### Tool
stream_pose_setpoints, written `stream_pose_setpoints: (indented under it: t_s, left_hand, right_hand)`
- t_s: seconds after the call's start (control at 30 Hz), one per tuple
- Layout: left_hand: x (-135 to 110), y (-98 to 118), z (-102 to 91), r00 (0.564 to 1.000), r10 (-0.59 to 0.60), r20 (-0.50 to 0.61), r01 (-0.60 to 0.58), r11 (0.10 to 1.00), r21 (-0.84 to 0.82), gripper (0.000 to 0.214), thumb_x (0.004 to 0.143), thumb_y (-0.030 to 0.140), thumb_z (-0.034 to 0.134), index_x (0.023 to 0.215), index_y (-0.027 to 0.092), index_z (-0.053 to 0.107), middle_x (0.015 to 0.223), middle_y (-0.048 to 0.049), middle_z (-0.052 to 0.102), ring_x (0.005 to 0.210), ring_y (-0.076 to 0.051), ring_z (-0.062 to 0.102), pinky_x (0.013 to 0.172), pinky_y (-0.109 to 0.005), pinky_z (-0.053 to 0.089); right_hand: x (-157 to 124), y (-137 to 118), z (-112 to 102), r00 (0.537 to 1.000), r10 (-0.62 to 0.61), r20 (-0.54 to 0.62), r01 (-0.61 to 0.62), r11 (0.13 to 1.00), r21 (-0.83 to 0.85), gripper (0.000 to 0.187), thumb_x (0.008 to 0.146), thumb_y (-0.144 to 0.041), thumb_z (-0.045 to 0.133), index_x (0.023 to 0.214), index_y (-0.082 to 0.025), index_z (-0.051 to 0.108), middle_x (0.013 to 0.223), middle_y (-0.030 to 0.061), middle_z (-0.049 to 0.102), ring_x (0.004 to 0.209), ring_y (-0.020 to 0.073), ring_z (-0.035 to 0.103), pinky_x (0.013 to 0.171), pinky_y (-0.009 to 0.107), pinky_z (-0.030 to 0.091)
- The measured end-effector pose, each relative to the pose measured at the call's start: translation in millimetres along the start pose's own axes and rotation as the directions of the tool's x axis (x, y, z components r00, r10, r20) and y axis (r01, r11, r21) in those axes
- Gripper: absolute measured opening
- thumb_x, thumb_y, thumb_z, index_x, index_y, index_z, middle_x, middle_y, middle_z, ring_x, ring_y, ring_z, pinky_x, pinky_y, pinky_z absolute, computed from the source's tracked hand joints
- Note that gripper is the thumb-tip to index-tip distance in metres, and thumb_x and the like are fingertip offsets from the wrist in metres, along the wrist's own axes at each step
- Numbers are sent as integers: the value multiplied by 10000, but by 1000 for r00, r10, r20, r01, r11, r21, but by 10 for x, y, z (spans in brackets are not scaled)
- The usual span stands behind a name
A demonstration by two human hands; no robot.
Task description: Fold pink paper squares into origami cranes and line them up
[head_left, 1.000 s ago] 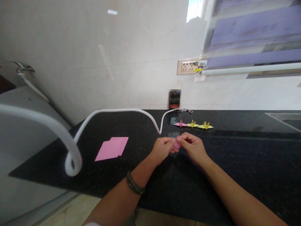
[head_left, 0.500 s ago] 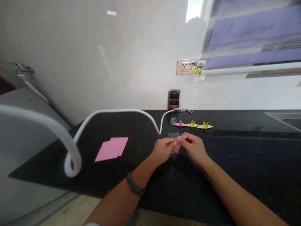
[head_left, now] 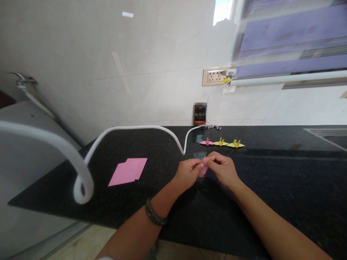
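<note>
Pink folded paper [head_left: 204, 170], pinched between both hands just above the middle of the counter, near its front edge.

Biggest to smallest, roughly:

- Pale glossy tiled wall [head_left: 135, 72] across the whole back, with a window [head_left: 284, 43] top right, blurry.
- Black speckled stone counter [head_left: 271, 173] running left to right, shiny enough to throw reflections. Edge of a sink [head_left: 325, 133] just poking in at far right.
- Fat white hose [head_left: 40, 134] swooping in from the left, looping at the counter's left end, then snaking along the back towards the wall.
- Two loose pink sheets [head_left: 127, 171] lying flat, overlapping, well left of the hands.
- Socket plate [head_left: 214, 76] on the wall with a thin cable dropping to a small device [head_left: 200, 113] leaning upright against the tiles.
- Three finished paper cranes in a row behind the hands: pink crane [head_left: 206, 142], then yellow crane [head_left: 221, 142], then second yellow crane [head_left: 235, 144].

Grip now: left hand [head_left: 187, 173], dark wristband [head_left: 154, 215] on that arm, closed with thumb and fingertips nipping the paper's left side. Right hand [head_left: 223, 169] curled the same way, fingertips clamped on the top right. Fingertips of both nearly touching, most of the paper hidden, so can't tell the fold.
</note>
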State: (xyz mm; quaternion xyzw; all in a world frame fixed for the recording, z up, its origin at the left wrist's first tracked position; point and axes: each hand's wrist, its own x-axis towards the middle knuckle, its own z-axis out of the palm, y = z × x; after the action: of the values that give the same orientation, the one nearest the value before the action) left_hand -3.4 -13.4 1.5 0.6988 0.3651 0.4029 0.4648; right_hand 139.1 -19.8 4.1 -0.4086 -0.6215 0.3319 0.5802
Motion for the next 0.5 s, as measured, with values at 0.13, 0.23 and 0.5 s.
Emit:
stream_pose_setpoints:
  t_s: [0.13,0.23,0.5]
  left_hand:
    - [-3,-30,1,999,6,-31,-5,999,38,304,770,384,427,840,144,599,645,-28,593,564,-102,543,551,-208,439]
    - [-1,-53,0,1000,4,-29,-3,999,46,311,776,389,416,828,143,598,612,-23,582,537,-97,534,528,-203,428]
    - [8,-16,2,999,-26,35,28,996,-85,302,780,386,412,803,127,566,564,-17,558,486,-94,529,481,-204,429]
  right_hand:
    - [4,-2,-5,1000,-4,1,4,1000,-14,109,700,-224,576,619,-167,619,654,9,527,617,121,496,593,262,386]
    - [6,-1,-6,1000,-9,0,9,1000,-16,105,696,-224,578,617,-168,620,651,8,528,613,121,495,590,263,385]
    - [7,-3,1,1000,-11,5,11,1000,-6,109,702,-222,571,618,-169,617,645,4,517,613,117,486,591,262,380]
